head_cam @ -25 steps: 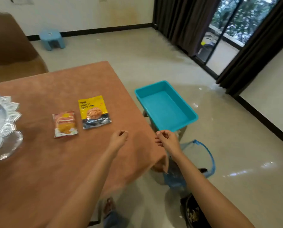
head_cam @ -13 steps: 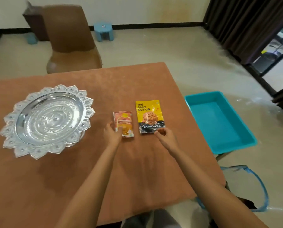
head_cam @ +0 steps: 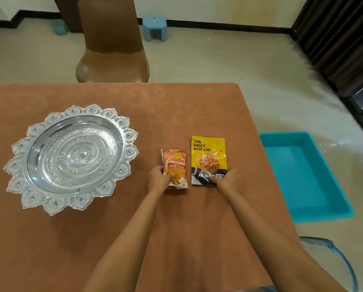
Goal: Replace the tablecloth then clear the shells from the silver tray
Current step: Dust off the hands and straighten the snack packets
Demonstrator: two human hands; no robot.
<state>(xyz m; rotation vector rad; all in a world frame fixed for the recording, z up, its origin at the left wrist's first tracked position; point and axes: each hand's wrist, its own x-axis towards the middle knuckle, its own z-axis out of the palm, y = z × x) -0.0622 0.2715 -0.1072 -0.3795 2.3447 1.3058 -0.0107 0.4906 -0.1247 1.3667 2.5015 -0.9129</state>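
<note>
A brown-orange tablecloth (head_cam: pixel 104 245) covers the table. On its left stands an ornate silver tray (head_cam: pixel 71 157) with a petal rim; I see no shells in it. Two snack packets lie right of the tray: a small orange packet (head_cam: pixel 175 163) and a yellow almond packet (head_cam: pixel 208 152). My left hand (head_cam: pixel 159 180) grips the lower left edge of the orange packet, thumb on top. My right hand (head_cam: pixel 227 182) pinches the bottom right corner of the almond packet. Both packets still rest on the cloth.
A teal plastic bin (head_cam: pixel 303 175) sits on the floor by the table's right edge. A bag with a blue rim (head_cam: pixel 334 256) is below it. A brown chair (head_cam: pixel 113 49) stands behind the table, a small blue stool (head_cam: pixel 155 27) by the wall, dark curtains (head_cam: pixel 341 34) at right.
My view swung left from the table's right edge to the tray. Both hands moved from the table corner onto the two packets and closed on their lower edges.
</note>
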